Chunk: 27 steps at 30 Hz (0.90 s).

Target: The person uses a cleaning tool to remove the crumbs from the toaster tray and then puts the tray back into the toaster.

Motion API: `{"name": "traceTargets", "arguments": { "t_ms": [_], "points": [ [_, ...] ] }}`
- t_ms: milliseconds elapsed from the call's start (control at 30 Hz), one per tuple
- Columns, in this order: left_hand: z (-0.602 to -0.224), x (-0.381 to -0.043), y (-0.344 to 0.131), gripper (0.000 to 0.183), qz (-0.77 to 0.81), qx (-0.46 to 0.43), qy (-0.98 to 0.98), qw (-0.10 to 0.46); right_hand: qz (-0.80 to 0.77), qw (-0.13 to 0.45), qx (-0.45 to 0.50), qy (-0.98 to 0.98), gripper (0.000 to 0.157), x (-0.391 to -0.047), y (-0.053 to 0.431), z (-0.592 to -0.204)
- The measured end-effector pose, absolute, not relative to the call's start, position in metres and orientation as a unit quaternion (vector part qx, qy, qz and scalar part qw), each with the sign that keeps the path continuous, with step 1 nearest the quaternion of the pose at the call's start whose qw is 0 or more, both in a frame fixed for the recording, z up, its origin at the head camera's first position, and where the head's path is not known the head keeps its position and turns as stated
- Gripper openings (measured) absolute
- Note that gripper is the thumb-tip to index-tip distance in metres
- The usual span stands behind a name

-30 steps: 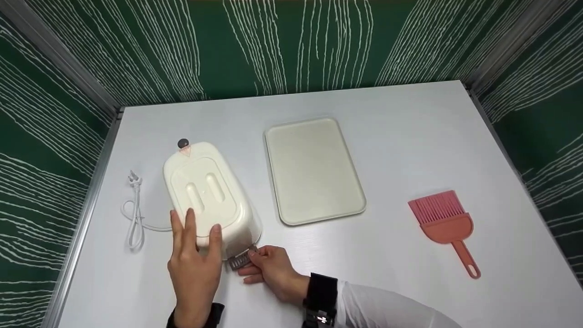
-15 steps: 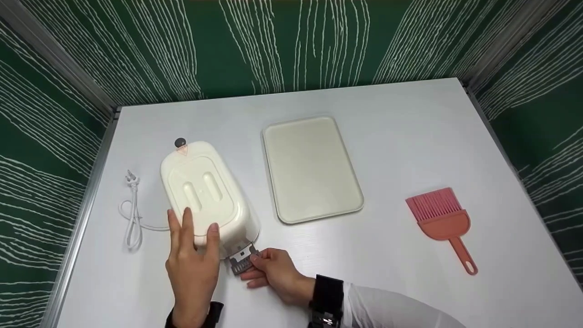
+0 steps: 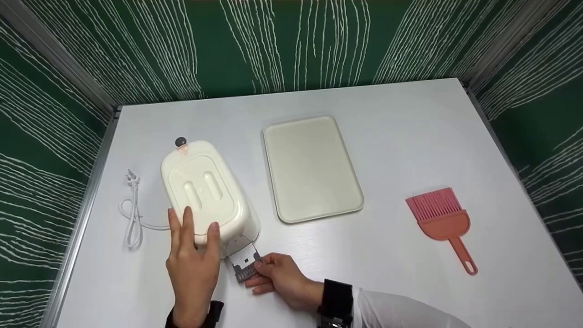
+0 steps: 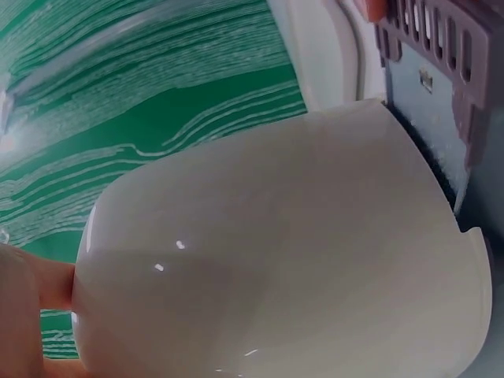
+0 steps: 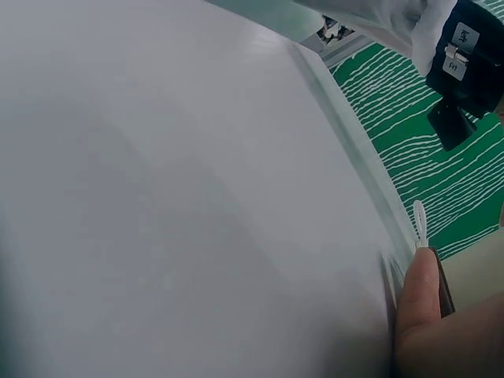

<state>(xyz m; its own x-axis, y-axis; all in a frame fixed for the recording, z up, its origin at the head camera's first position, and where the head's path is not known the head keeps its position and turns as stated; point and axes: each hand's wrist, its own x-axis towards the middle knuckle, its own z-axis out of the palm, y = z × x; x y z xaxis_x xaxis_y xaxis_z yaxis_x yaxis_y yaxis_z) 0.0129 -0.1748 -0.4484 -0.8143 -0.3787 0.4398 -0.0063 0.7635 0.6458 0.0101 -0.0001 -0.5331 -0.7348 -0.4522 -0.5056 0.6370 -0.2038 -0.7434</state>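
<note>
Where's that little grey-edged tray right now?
Low and left of centre in the head view, the grey-edged tray sticks out of the near end of the cream appliance, its outer edge pinched by the right hand.

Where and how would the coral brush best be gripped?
Probably by its slim handle, from the near side, using the right hand once free of the grey-edged slide-out tray: the brush lies flat, bristles facing away, handle slanting nearward and right.

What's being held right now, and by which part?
The crumb tray: the right hand pinches it near one end of its grey handle. The left hand only rests on the toaster.
</note>
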Motion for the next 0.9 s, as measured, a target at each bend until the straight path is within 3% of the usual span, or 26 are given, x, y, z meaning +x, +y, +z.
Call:
{"name": "traceTargets", "arguments": {
  "t_ms": [567, 900],
  "points": [
    [-0.452, 0.012, -0.174, 0.062, -0.303, 0.099, -0.895, 0.312, -0.758, 0.389, 0.088, 0.517, 0.006, 0.019, 0.017, -0.532],
    [-0.452, 0.013, -0.174, 0.063, -0.298, 0.108, -0.902, 0.293, -0.747, 0.398, 0.085, 0.525, 0.01, 0.026, 0.026, -0.535]
  ]
}}
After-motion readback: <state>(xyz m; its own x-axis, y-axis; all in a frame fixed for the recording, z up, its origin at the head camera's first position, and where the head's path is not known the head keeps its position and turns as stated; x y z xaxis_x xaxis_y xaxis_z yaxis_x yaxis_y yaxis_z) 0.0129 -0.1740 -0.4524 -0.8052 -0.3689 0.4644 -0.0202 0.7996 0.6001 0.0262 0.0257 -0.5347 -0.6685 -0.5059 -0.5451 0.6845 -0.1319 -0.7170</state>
